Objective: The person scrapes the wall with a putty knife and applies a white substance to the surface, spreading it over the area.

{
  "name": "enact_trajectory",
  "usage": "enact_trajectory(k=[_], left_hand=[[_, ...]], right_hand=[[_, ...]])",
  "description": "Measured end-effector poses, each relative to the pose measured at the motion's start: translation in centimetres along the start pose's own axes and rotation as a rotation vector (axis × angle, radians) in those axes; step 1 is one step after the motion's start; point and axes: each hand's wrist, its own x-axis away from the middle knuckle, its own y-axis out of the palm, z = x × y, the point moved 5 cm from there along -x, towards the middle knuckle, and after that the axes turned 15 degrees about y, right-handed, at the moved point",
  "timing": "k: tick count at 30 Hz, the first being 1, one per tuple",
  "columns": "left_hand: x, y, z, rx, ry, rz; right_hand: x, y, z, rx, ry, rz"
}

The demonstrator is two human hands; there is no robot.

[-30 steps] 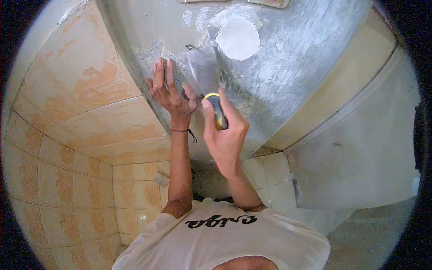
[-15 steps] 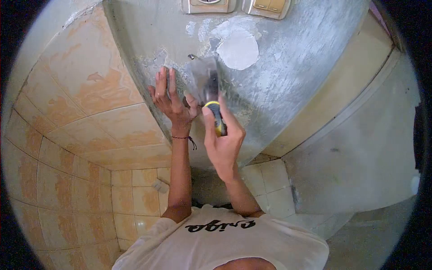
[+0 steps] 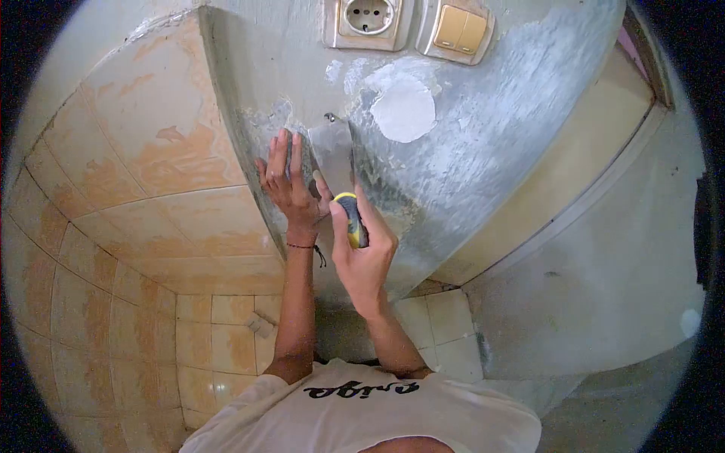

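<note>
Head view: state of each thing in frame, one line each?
Left hand: open, flat against the grey wall.
Right hand: shut on the putty knife handle.
Putty knife: blade pressed to the wall, pointing up.
Grey wall: rough, scraped, with a white filler patch.
Socket: nothing plugged in.
Light switch: mounted beside the socket; position unclear.
Tiled wall: glazed, stained orange.

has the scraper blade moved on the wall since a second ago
Cannot tell for sure. The scraper blade sits about as far left of the white filler patch as before; the camera tilted, so any real move is slight.
</note>
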Motion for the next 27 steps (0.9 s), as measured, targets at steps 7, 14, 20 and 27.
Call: enact_trajectory(k=[7,14,20,27], left_hand=[[-0.2,-0.2,-0.1,0.018,0.036,0.034],[-0.3,-0.3,0.3,0.010,0.026,0.039],[-0.3,-0.4,0.1,-0.003,0.029,0.021],[-0.1,-0.2,0.1,0.002,0.037,0.044]], right_hand=[[-1.8,-4.2,2.5,-0.351,0.533,0.042],[-1.2,-4.1,1.7,-1.155,0.614,-0.629],[-0.7,-3.2,1.6,-1.627,0.883,-0.820],[-1.9,-4.0,1.8,-1.544,0.871,-0.790]])
